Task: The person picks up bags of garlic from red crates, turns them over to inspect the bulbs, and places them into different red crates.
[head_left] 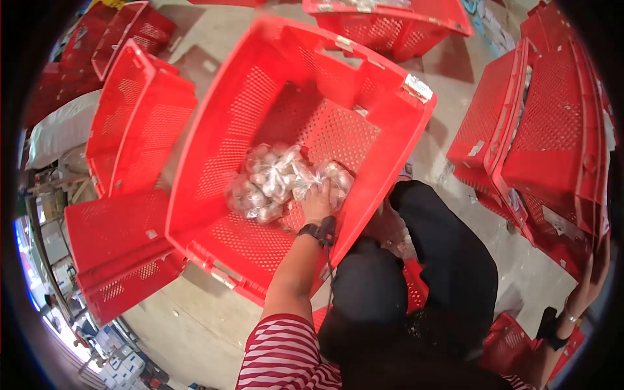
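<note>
A large red perforated crate (224, 140) stands in front of me, holding several clear plastic bags (263, 175) of small, round, pale items. My left hand (318, 203) reaches down inside it, fingers closed on the neck of a clear plastic bag (335, 179) near the crate's right wall. There is a black band with a small device and a cord on that wrist. Far to the right, my right hand (595, 266) is up against the side of a stacked red crate (546, 130). Its fingers are blurred at the dark edge of the view.
More red crates surround me: a tilted one (140, 123) and a lower one (123, 250) at left, and a filled one (390, 29) at the back. Below me are my dark-clothed legs (448, 240). A cluttered rack (58, 253) lines the left edge.
</note>
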`<state>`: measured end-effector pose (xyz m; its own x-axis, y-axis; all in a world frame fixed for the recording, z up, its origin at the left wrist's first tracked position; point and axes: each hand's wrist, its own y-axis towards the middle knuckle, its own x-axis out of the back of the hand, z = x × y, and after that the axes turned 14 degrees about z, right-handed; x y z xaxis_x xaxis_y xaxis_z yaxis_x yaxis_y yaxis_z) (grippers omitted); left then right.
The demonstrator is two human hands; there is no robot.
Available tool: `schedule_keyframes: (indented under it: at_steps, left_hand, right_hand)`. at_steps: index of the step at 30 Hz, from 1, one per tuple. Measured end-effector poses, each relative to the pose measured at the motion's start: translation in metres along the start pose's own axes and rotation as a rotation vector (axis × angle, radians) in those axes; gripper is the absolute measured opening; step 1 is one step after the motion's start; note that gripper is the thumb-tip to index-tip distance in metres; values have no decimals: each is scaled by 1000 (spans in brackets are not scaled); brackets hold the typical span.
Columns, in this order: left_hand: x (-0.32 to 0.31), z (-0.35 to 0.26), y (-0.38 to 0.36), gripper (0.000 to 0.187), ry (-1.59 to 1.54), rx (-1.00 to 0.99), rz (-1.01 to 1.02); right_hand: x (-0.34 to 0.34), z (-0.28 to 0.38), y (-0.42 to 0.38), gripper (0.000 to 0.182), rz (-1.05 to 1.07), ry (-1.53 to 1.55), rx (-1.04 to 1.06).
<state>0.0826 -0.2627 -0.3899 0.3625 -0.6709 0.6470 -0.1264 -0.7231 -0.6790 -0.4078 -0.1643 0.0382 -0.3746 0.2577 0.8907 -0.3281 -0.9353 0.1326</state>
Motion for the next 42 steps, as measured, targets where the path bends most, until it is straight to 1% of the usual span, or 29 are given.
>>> schedule_keyframes:
  at_steps: [2, 3, 4, 6, 8, 9, 10, 11, 13, 14, 17, 19, 20, 21, 22, 24, 26, 27, 28, 29, 30, 32, 33, 34, 36, 37, 39, 40, 42]
  left_hand:
    - [-11, -11, 16, 40, 266, -68, -175]
    - [-12, -10, 28, 24, 265, -26, -99]
    - [-11, -4, 38, 17, 256, -69, -130]
    - [1, 19, 63, 20, 300, -72, 73]
    - [21, 35, 61, 19, 272, -16, 102]
    - [36, 37, 51, 15, 140, -21, 112]
    - [46, 38, 40, 15, 147, -16, 101]
    - [56, 38, 28, 15, 133, -124, 49]
    - [75, 32, -4, 15, 124, -267, -50]
    - [86, 29, -26, 15, 134, -263, -64]
    - [122, 14, -98, 10, 56, -504, -294]
    - [146, -4, -153, 8, -204, -626, -487]
    - [162, -14, -187, 8, -344, -572, -464]
    - [171, -23, -222, 9, -754, -413, -373]
    - [179, -31, -251, 14, -800, -478, -485]
    - [196, -61, -299, 26, -1513, -761, -485]
    - [204, -77, -341, 38, -1943, -738, -265]
    - [201, -88, -359, 44, -2142, -793, -68]
    - [189, -88, -364, 43, -2150, -761, -37]
    - [183, -104, -378, 41, -2218, -777, 110]
    - [174, -121, -392, 40, -2283, -781, 264]
    - [133, -127, -401, 37, -2526, -615, 470]
    - [117, -135, -405, 38, -2520, -537, 509]
    - [104, -142, -411, 41, -2489, -592, 628]
    - [80, -147, -422, 49, -2504, -652, 695]
    - [70, -144, -428, 49, -2516, -652, 698]
    - [53, -136, -438, 60, -2352, -659, 469]
    - [48, -133, -440, 60, -2358, -651, 477]
    - [42, -128, -442, 64, -2257, -714, 501]
  right_hand:
    - [-9, 1, -13, 40, 10, -135, 16]
    - [-11, 1, -17, 40, 6, -255, 56]
    - [-12, 2, -17, 40, 28, -266, 42]
    - [-14, 5, -17, 37, -12, -235, 93]
    - [-33, 26, -11, 36, -25, -163, 58]
    - [-58, 55, 2, 36, -257, 57, 43]
    - [-69, 71, 7, 35, -489, 280, 28]
    - [-53, 52, -4, 35, -496, 293, 27]
    - [-14, 7, -28, 33, -86, -321, 191]
    - [-11, 1, -36, 30, -62, -108, 191]
    - [-5, -1, -58, 27, -62, -23, 193]
    - [-5, 1, -72, 28, -89, 90, 161]
    - [-7, 4, -80, 27, -94, 161, 118]
    - [-10, 13, -83, 27, -59, 236, 128]
    - [-14, 21, -89, 26, -6, 387, 140]
    - [-25, 44, -96, 26, 177, 579, 231]
    - [-44, 84, -109, 29, 355, 855, 176]
    - [-47, 116, -114, 38, 523, 986, 125]
    - [-55, 138, -122, 53, 668, 1156, 156]
    - [-83, 145, -134, 69, 758, 1337, 197]
    - [-91, 160, -141, 80, 944, 1508, 188]
    - [-102, 183, -163, 87, 1210, 1781, 150]
    - [-106, 187, -177, 87, 1190, 1758, 184]
    - [-109, 184, -186, 83, 1228, 1805, 208]
    - [-100, 176, -201, 74, 1308, 1812, -77]
    - [-95, 171, -206, 74, 1311, 1801, -85]
    - [-88, 159, -212, 66, 1311, 1568, -115]
    - [-86, 155, -215, 66, 1307, 1564, -126]
    - [-83, 149, -219, 64, 1276, 1405, 68]
